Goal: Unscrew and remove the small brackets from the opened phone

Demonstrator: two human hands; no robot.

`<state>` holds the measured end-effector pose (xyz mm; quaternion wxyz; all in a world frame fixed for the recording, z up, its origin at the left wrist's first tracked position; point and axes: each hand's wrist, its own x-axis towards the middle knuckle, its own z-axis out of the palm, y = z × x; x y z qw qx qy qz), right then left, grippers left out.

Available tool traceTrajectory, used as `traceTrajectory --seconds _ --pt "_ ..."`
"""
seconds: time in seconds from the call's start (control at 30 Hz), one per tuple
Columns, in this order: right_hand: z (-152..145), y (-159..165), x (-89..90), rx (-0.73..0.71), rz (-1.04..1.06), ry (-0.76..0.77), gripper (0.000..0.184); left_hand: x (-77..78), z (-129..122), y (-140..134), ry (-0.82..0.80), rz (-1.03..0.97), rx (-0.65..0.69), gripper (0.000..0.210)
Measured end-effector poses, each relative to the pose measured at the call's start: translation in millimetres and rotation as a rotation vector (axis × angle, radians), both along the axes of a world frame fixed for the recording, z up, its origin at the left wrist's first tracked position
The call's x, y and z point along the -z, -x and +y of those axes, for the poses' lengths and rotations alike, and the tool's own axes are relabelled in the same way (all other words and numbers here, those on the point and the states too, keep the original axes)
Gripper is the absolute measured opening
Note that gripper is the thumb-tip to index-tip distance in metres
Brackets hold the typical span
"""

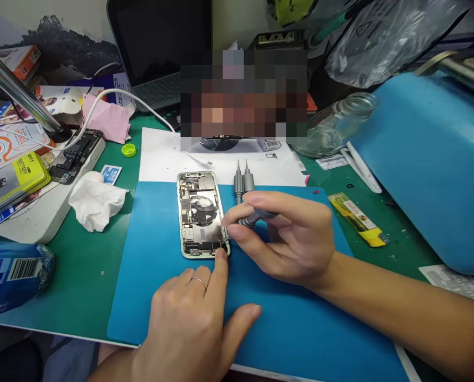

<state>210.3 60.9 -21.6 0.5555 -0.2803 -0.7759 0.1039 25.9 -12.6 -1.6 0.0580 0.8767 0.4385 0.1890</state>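
The phone (199, 215), astride the far edge of the mat (149, 233), could skid if the left hand (191, 310), grip apart, overpresses; right hand (295, 233), cannot tell.

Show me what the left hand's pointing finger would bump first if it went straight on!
The open phone; the left hand seems to touch its near right corner. Past that, perhaps the right hand, though depth is unclear.

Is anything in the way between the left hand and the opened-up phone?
No, nothing I can see. The left hand has a fingertip at the phone's near right corner. The right hand is beside it, not between them.
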Motion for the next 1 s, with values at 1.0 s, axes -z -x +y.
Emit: traceTrajectory --seconds 1.0 --pt "-1.9 -2.8 -10.7 0.013 -0.135 -0.153 0.054 2.1 0.6 -0.4 0.014 -0.052 -0.003 0.050"
